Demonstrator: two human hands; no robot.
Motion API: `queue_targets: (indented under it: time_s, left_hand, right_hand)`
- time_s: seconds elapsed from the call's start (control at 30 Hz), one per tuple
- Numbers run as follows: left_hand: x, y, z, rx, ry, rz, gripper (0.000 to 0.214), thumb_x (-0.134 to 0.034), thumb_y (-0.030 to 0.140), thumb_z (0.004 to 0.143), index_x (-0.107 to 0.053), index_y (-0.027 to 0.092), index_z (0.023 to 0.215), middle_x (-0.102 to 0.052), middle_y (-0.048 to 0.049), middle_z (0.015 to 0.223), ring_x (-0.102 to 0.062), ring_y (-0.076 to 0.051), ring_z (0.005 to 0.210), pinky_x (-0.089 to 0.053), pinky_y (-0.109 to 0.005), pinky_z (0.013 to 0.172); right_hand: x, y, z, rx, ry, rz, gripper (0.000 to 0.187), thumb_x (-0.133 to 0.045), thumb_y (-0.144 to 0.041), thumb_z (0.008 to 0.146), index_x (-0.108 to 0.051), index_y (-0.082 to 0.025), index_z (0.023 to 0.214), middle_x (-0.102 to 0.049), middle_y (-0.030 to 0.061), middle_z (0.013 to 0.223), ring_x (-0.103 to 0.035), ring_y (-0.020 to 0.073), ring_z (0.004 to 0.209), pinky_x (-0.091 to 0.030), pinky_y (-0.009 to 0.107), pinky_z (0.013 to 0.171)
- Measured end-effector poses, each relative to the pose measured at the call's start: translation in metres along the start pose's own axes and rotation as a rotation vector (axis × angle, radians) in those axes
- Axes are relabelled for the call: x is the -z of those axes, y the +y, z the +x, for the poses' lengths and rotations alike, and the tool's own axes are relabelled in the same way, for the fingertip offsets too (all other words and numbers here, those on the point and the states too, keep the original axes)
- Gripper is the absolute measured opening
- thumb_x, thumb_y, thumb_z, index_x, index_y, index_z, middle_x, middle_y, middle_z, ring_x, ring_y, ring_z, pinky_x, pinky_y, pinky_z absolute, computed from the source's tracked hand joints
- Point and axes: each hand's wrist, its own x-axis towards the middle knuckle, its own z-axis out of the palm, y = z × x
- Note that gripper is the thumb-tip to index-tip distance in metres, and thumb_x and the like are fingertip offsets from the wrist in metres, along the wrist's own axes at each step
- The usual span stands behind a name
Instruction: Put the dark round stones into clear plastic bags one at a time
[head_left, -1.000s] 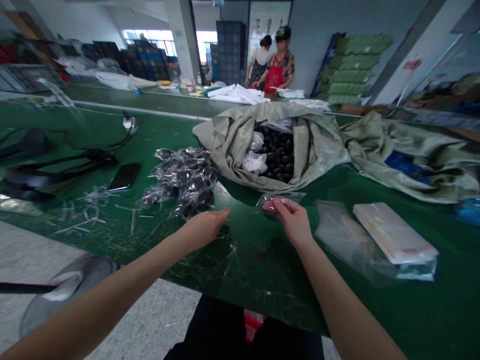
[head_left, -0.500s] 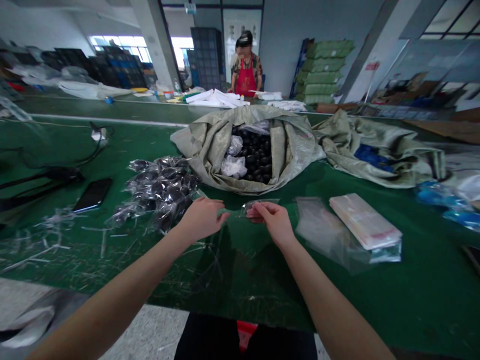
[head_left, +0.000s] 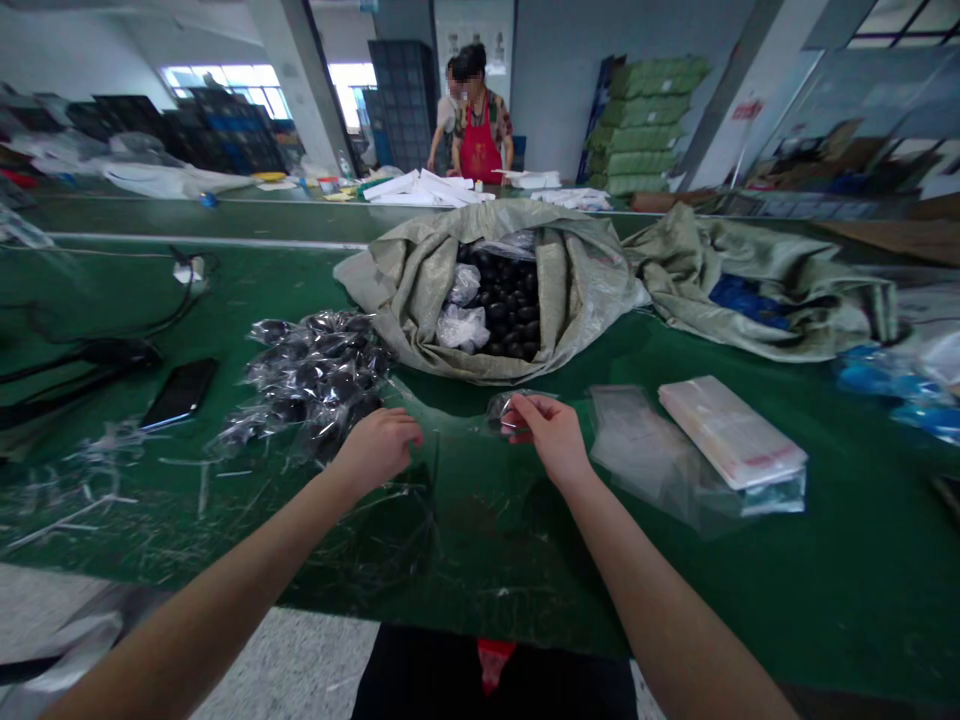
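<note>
Clear crinkled plastic packet [head_left: 498,408] pinched between closed fingers of the right hand [head_left: 556,437], over the green tabletop [head_left: 510,570]. Left hand [head_left: 379,447]: fingers half curled, any hold indeterminable, beside film-wrapped black rounded pieces [head_left: 309,375]. Beyond: open grey-green woven sack [head_left: 555,292].

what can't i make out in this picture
Head view: what the bag in the right hand contains, blurred and partly covered by the fingers.
Head view: how deep the black pieces go, hidden by the sack.
Head view: the dark thing, cut off by the right edge.
Head view: words on the sign, too small.
</note>
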Motion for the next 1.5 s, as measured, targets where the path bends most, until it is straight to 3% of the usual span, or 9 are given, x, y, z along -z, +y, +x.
queue_targets:
  time_s: [0.07, 0.23, 0.43, 0.53, 0.63, 0.7, 0.93, 1.17, 1.5]
  left_hand:
    - [-0.002, 0.003, -0.009, 0.122, -0.004, 0.112, 0.028, -0.05, 0.024, 0.08, -0.075, 0.015, 0.09, -0.072, -0.0156, 0.097, -0.064, -0.032, 0.1, -0.048, -0.049, 0.09]
    - [0.009, -0.002, -0.048, 0.256, 0.175, 0.252, 0.072, -0.049, 0.061, 0.083, -0.053, 0.009, 0.134, -0.046, -0.0202, 0.145, -0.036, -0.041, 0.136, -0.026, -0.06, 0.108]
    - [0.013, -0.027, -0.077, 0.466, 0.298, 0.204, 0.039, -0.042, 0.043, 0.093, -0.068, 0.018, 0.078, -0.072, -0.0098, 0.09, -0.064, -0.028, 0.092, -0.048, -0.044, 0.088]
    - [0.005, -0.03, -0.08, 0.354, 0.241, 0.111, 0.029, -0.041, 0.022, 0.09, -0.067, 0.017, 0.101, -0.068, -0.0122, 0.108, -0.062, -0.028, 0.106, -0.049, -0.044, 0.093]
    - [0.004, -0.022, -0.081, 0.194, 0.113, 0.032, 0.063, -0.042, 0.008, 0.08, -0.041, 0.019, 0.142, -0.036, -0.0121, 0.153, -0.031, -0.032, 0.142, -0.038, -0.052, 0.109]
    - [0.009, -0.013, -0.078, 0.149, 0.069, -0.028, 0.076, -0.043, 0.009, 0.078, -0.026, 0.02, 0.151, -0.018, -0.0101, 0.16, -0.014, -0.033, 0.147, -0.03, -0.055, 0.114]
    - [0.024, 0.029, -0.021, 0.05, 0.344, -0.32, 0.032, -0.051, 0.028, 0.091, -0.058, 0.018, 0.121, -0.065, -0.01, 0.12, -0.059, -0.021, 0.113, -0.047, -0.038, 0.101]
    - [0.03, 0.063, 0.055, -0.211, 0.263, -0.265, 0.026, -0.064, 0.035, 0.085, -0.064, 0.016, 0.104, -0.069, -0.0083, 0.107, -0.063, -0.023, 0.102, -0.048, -0.042, 0.094]
    - [0.058, 0.048, 0.113, -0.353, 0.161, -0.413, 0.009, -0.067, 0.028, 0.083, -0.071, 0.02, 0.085, -0.07, -0.0035, 0.1, -0.066, -0.017, 0.093, -0.05, -0.032, 0.087]
  right_hand:
    - [0.0, 0.001, 0.0, -0.003, 0.0, 0.003, 0.032, -0.074, -0.047, 0.07, -0.068, -0.016, 0.077, -0.071, 0.0026, 0.066, -0.067, 0.0153, 0.056, -0.053, 0.022, 0.046]
    - [-0.001, 0.001, -0.002, -0.012, -0.024, -0.004, 0.033, -0.075, -0.048, 0.07, -0.069, -0.016, 0.077, -0.071, 0.0029, 0.066, -0.067, 0.0157, 0.057, -0.053, 0.023, 0.047]
    - [-0.005, 0.001, -0.005, -0.032, -0.051, -0.026, 0.034, -0.075, -0.048, 0.07, -0.068, -0.016, 0.075, -0.071, 0.0033, 0.066, -0.067, 0.0155, 0.058, -0.053, 0.023, 0.047]
    - [-0.006, 0.001, -0.005, -0.037, -0.062, -0.041, 0.033, -0.074, -0.048, 0.071, -0.068, -0.016, 0.077, -0.071, 0.0034, 0.067, -0.067, 0.0159, 0.059, -0.053, 0.023, 0.048]
    - [-0.007, 0.0, -0.006, -0.031, -0.065, -0.063, 0.033, -0.073, -0.049, 0.072, -0.068, -0.016, 0.077, -0.071, 0.0038, 0.068, -0.068, 0.0169, 0.059, -0.053, 0.024, 0.049]
    - [-0.006, 0.0, -0.006, -0.03, -0.061, -0.069, 0.034, -0.073, -0.049, 0.071, -0.068, -0.016, 0.077, -0.071, 0.0042, 0.068, -0.068, 0.0173, 0.06, -0.053, 0.025, 0.049]
    - [-0.007, 0.001, -0.005, -0.039, -0.073, -0.101, 0.036, -0.074, -0.052, 0.07, -0.068, -0.017, 0.076, -0.071, 0.0038, 0.068, -0.067, 0.0167, 0.06, -0.052, 0.024, 0.048]
    - [-0.005, -0.009, -0.008, 0.036, -0.079, -0.256, 0.036, -0.067, -0.052, 0.076, -0.064, -0.017, 0.07, -0.064, -0.0002, 0.056, -0.056, 0.0113, 0.041, -0.044, 0.022, 0.039]
    - [0.003, -0.062, 0.018, 0.166, -0.03, -0.697, 0.038, -0.058, -0.047, 0.083, -0.06, -0.02, 0.056, -0.054, -0.0035, 0.04, -0.046, 0.0093, 0.033, -0.034, 0.022, 0.038]
